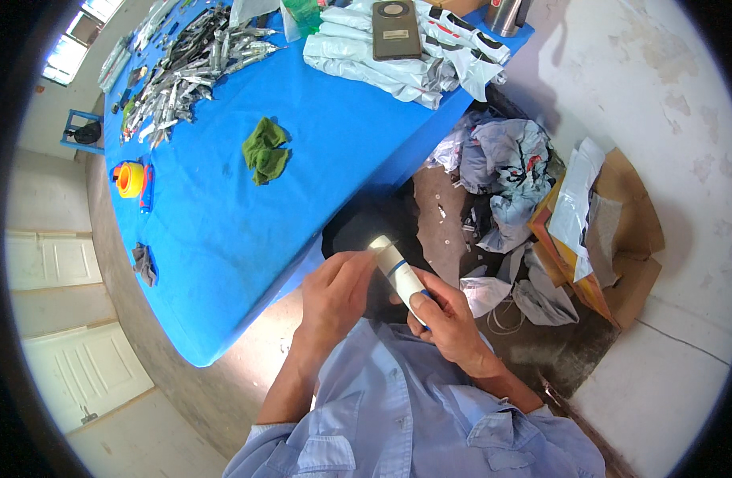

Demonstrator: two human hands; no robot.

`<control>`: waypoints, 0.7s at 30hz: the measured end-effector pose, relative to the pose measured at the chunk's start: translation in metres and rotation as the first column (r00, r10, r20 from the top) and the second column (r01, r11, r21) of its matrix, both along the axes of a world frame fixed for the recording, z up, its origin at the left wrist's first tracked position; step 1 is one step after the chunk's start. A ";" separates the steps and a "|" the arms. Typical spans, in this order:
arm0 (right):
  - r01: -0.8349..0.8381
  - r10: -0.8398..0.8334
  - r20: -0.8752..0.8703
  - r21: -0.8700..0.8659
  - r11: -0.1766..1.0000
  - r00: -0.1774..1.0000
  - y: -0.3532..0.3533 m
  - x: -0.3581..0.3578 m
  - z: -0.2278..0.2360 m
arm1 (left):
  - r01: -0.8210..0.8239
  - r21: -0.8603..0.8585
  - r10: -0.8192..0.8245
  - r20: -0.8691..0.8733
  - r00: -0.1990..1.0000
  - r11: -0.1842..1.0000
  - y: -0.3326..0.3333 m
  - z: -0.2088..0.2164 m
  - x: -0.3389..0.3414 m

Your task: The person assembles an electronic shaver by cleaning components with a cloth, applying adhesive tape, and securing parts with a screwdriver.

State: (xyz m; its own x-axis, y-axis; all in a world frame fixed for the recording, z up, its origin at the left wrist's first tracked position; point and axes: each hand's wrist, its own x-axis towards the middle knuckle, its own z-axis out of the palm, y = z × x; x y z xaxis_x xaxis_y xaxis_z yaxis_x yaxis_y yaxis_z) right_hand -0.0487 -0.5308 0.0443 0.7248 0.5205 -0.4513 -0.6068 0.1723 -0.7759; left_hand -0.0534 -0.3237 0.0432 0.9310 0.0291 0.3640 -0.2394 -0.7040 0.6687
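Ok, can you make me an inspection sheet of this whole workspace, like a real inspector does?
Surface: table under a blue cover, lightly wrinkled.
Things in hand: white cylinder with blue bands, held tilted.
Clutter: silvery and black pile, green cloth and white bags on the table; crumpled packaging beside an open cardboard box.
Hands: right hand grips the cylinder; left hand is at its upper end, contact unclear.
Cables: thin pale loop low down; cord or cable, can't tell.
Surroundings: patchy white wall, pale doors.
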 end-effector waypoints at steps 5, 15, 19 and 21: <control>0.018 -0.017 -0.039 0.021 1.000 0.999 0.001 -0.002 -0.004 | 0.106 0.071 -0.111 0.065 0.992 0.992 -0.005 0.001 -0.007; 0.027 -0.027 0.029 0.005 1.000 0.999 0.000 0.000 -0.001 | 0.062 0.070 -0.067 0.065 0.996 0.996 -0.003 0.000 0.001; 0.035 -0.035 0.001 0.016 0.999 0.999 -0.002 0.002 -0.001 | 0.127 0.079 -0.132 0.062 0.989 0.989 -0.007 0.001 -0.005; 0.028 -0.028 0.017 0.011 1.000 0.999 -0.002 0.001 -0.002 | 0.079 0.053 -0.083 0.077 0.994 0.995 -0.004 -0.004 -0.004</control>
State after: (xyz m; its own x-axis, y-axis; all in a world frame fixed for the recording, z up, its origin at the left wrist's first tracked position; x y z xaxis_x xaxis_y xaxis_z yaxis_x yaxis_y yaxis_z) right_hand -0.0478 -0.5329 0.0419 0.7468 0.5048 -0.4330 -0.5880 0.1969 -0.7845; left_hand -0.0579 -0.3273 0.0395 0.8979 -0.0652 0.4353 -0.3473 -0.7124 0.6098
